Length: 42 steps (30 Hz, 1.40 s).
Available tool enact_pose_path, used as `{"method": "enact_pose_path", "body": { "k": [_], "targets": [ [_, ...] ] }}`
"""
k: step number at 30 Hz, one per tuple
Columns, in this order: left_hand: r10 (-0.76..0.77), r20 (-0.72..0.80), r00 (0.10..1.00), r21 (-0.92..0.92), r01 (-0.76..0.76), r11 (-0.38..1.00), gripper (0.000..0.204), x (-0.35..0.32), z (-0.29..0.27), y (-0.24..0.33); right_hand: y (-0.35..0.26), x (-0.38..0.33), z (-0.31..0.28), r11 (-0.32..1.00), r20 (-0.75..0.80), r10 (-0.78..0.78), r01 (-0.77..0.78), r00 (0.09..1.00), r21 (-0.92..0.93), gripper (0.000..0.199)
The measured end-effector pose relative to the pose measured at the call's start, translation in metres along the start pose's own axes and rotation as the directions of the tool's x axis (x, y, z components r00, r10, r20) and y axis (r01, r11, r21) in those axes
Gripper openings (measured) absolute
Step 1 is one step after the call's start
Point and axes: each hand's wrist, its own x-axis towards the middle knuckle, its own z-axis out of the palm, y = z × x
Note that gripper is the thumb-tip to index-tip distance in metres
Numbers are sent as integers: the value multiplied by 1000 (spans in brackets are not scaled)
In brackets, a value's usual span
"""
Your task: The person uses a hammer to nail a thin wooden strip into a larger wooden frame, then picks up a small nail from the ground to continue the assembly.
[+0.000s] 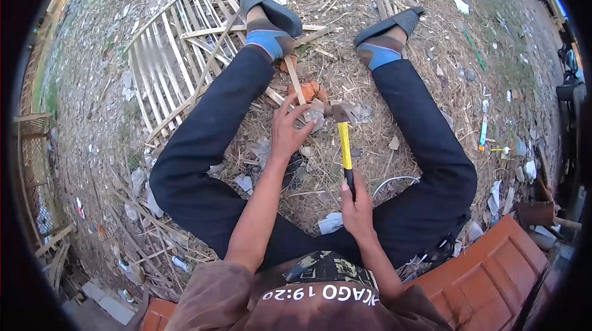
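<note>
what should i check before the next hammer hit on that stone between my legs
1. Right hand grips the hammer low on its handle: ok.
2. Hammer head sits by the stone: ok.
3. Left hand steadies the stone, fingers close to the hammer head: not ok.
4. Legs spread, feet away from the stone: ok.
5. Stone resting firm on the straw ground: cannot tell.
6. Orange brick pieces lie loose right behind the stone: not ok.

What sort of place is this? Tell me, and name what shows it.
Probably an outdoor yard or littered waste ground. The bare dirt ground strewn with dry straw and scraps, a flat lattice panel of pale bamboo slats lying on it, and the yellow-handled hammer in the right hand suggest rough outdoor work.
</note>
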Motion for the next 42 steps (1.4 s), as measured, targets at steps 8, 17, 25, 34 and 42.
{"method": "enact_pose_path", "body": {
  "k": [8,17,25,34,42],
  "targets": [
    [1,24,1000,-75,1,997,40,3,-3,-1,10,8,3,998,-85,-26,30,996,47,35],
    [33,41,999,-23,-32,999,42,2,-4,-7,-12,8,2,999,26,22,-21,999,-33,41],
    [71,58,996,-8,-71,997,45,3,-6,-9,-4,10,4,997,8,-42,42,999,-61,41],
    [93,39,995,-21,-92,996,44,4,-5,-10,-12,7,7,999,62,32,-32,998,7,40],
    [83,45,996,-41,-81,996,43,5,-4,-10,-9,10,7,1000,60,19,-19,998,-10,41]
  ]
}}
